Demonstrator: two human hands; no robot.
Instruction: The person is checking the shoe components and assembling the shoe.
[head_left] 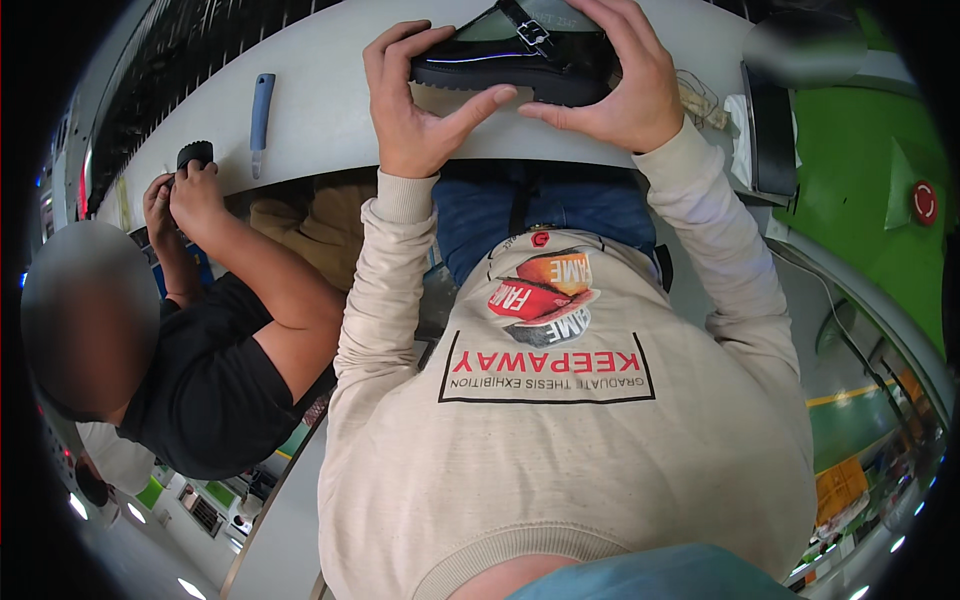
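Note:
A black shoe [515, 62] with a strap, a metal buckle and a thick ridged sole is held up at the near edge of the white table. My left hand [415, 110] grips it at one end, fingers over the top and thumb by the sole. At the other end my right hand [635, 85] wraps round it, its thumb also along the underside. The shoe's upper edge runs out of the picture, so the tips of some right fingers do not show.
A blue-handled tool with a short blade [260, 125] lies left on the white table [320, 110]. Further left a co-worker's hands [190, 195] hold a dark ridged piece. Right are thin, tangled strands [703, 100], a dark tray-like object [768, 130] and a red button [924, 202].

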